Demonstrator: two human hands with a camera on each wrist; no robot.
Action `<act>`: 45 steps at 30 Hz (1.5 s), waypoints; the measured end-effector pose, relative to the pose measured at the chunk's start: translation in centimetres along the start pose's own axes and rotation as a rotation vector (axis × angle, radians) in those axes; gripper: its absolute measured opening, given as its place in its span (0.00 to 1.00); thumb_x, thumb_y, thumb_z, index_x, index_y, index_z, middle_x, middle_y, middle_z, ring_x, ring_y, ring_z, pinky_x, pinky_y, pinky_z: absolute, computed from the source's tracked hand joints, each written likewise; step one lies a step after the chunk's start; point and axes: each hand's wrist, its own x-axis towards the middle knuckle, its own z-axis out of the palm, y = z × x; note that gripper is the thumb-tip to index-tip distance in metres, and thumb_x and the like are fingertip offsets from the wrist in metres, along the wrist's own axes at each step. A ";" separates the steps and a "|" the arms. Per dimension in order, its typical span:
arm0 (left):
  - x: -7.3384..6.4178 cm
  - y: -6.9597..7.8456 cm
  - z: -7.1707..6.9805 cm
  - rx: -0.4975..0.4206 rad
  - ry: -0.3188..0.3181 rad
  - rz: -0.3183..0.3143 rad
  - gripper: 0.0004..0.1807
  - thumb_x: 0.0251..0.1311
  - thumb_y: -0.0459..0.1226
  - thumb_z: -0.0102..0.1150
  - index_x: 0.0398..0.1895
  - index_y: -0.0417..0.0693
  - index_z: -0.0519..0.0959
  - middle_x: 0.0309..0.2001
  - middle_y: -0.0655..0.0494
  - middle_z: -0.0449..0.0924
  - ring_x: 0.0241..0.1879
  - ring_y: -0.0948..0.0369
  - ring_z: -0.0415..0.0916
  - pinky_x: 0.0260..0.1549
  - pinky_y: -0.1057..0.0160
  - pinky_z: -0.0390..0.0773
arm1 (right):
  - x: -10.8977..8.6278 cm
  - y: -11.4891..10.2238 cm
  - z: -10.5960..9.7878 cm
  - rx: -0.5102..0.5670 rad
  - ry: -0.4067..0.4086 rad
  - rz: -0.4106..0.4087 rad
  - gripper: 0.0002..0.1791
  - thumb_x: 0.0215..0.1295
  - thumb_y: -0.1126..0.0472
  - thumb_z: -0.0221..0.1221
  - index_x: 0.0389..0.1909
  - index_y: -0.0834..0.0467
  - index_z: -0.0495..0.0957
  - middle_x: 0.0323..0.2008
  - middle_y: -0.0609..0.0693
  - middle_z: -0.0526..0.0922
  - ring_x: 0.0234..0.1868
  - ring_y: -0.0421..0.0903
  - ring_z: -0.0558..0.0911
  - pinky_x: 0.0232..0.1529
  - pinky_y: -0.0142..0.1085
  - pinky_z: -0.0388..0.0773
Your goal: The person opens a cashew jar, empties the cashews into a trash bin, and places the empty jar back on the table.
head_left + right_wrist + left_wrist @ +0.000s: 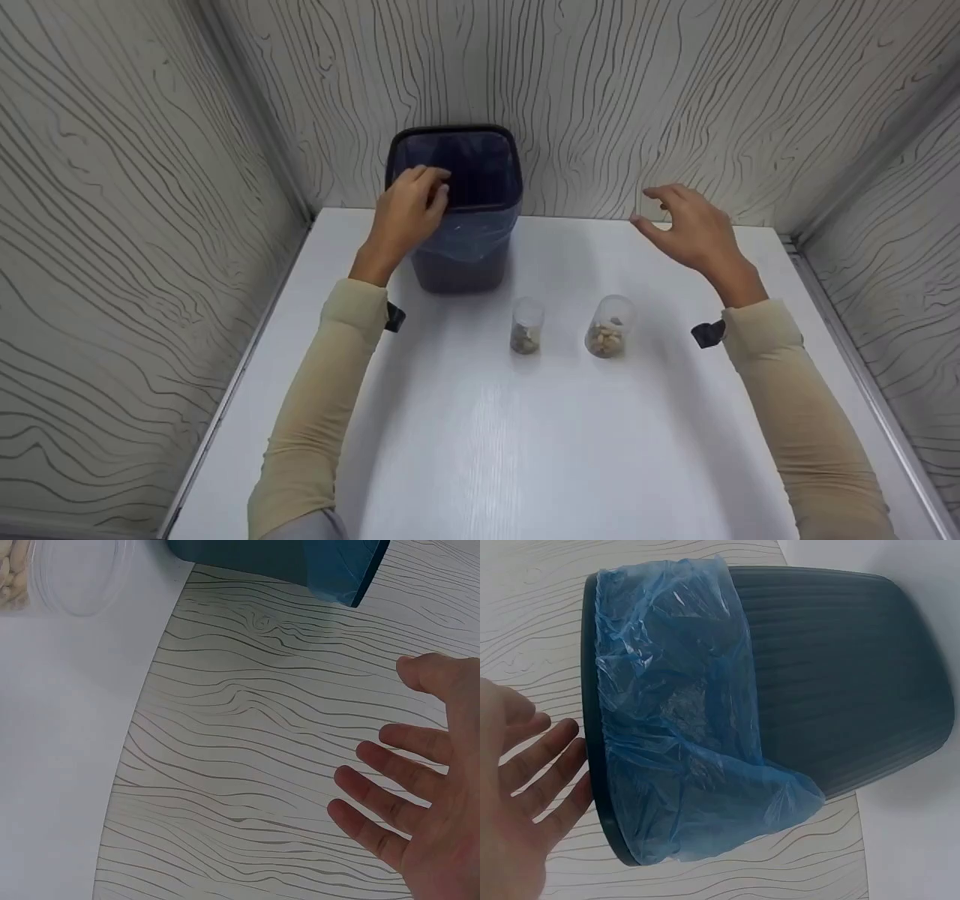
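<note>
At the back of the table stands a dark trash bin [461, 274], lined with a blue plastic bag [679, 705] folded over its rim. My left hand [409, 210] is over the near left part of the rim, fingers loosely bent, with nothing seen in its grasp; in the left wrist view the fingertips are close to the rim, and contact is unclear. My right hand [694, 225] hovers over the back right of the table, fingers spread and holding nothing. Nearer me stand two clear containers, a narrow one [527, 326] and a wider one [609, 328], both partly filled with nut-like pieces.
The white table [480, 442] meets patterned wall panels [585, 97] at the back and sides. The two containers stand close together in front of the bin, slightly right of it. Dark wrist cameras [707, 334] sit on both wrists.
</note>
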 end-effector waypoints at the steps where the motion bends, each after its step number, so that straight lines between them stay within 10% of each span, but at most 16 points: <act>1: 0.0 0.0 0.0 -0.004 0.003 0.004 0.16 0.81 0.39 0.54 0.60 0.43 0.85 0.46 0.48 0.86 0.44 0.51 0.81 0.43 0.51 0.82 | 0.0 -0.1 0.0 0.004 0.001 -0.001 0.34 0.78 0.39 0.57 0.73 0.57 0.74 0.71 0.60 0.77 0.63 0.62 0.81 0.56 0.65 0.79; 45: -2.7 2.2 1.9 -0.108 -0.002 0.074 0.14 0.78 0.36 0.57 0.58 0.44 0.86 0.45 0.50 0.87 0.42 0.55 0.83 0.43 0.55 0.84 | -2.2 -3.5 3.4 0.056 0.046 -0.130 0.24 0.76 0.48 0.64 0.66 0.55 0.80 0.61 0.55 0.84 0.59 0.58 0.85 0.51 0.58 0.84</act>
